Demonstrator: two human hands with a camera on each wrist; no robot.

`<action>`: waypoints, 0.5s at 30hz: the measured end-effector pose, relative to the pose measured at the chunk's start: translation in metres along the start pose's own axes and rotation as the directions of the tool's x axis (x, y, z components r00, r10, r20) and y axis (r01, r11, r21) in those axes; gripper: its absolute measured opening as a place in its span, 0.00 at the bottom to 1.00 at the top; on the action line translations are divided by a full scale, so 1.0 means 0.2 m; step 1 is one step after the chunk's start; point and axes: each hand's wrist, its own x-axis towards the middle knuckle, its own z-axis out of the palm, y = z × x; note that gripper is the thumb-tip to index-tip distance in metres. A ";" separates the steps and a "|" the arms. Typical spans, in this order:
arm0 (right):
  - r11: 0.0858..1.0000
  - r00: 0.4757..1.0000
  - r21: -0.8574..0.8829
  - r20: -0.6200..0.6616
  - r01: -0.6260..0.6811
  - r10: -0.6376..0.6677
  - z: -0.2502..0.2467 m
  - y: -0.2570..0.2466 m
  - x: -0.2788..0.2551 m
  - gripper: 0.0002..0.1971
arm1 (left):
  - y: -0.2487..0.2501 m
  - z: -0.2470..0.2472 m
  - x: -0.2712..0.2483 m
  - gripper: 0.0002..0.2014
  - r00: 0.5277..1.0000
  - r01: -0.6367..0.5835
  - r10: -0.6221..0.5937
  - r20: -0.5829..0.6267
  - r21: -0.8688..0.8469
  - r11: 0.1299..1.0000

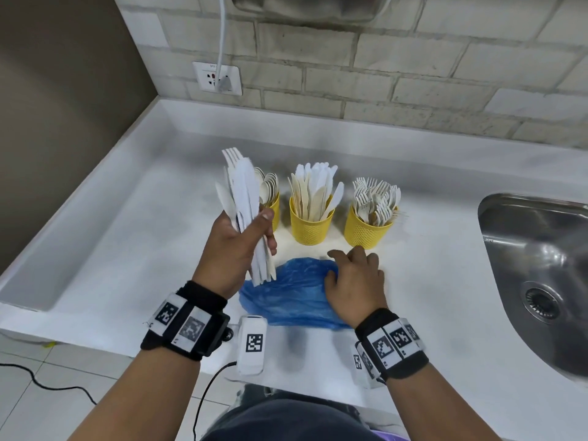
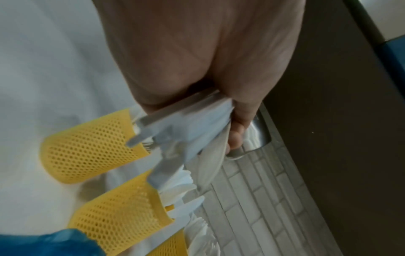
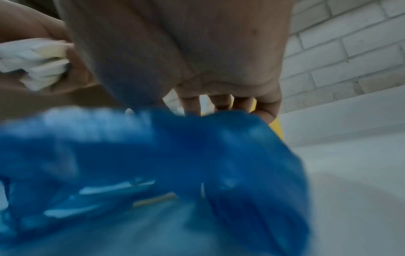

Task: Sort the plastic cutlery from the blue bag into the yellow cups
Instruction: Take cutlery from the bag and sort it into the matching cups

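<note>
Our left hand [image 1: 237, 246] grips a bundle of white cutlery [image 1: 245, 198] upright above the blue bag [image 1: 289, 297], which lies near us before three yellow cups [image 1: 311, 229], while our right hand [image 1: 354, 278] rests on it, fingers relaxed.

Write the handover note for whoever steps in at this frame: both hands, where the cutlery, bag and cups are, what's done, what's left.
Left hand: grips a mixed bundle of cutlery, raised over the counter.
Right hand: rests on the blue bag, fingers bent; actual grasp unclear.
Cups: left cup has spoons, middle cup knives, right cup forks, all well filled.
Done: most cutlery sorted.
Left: sort the held bundle; a few pieces appear to remain in the bag in the right wrist view.
</note>
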 end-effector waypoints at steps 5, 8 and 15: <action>0.951 0.998 0.307 0.017 0.050 -0.058 -0.18 -0.17 0.01 0.20 | 0.06 0.08 -0.05 0.06 0.985 -0.085 0.061 0.164 0.145 0.986; 0.424 0.883 0.865 0.396 -0.267 -0.252 -0.32 -0.26 0.01 0.15 | 0.06 0.14 -0.05 0.05 0.980 -0.101 0.072 0.187 0.155 0.983; 0.107 0.790 0.947 0.311 -0.302 -0.528 -0.29 -0.31 -0.04 0.38 | 0.06 0.21 -0.06 0.05 0.978 -0.069 0.050 0.201 0.088 0.994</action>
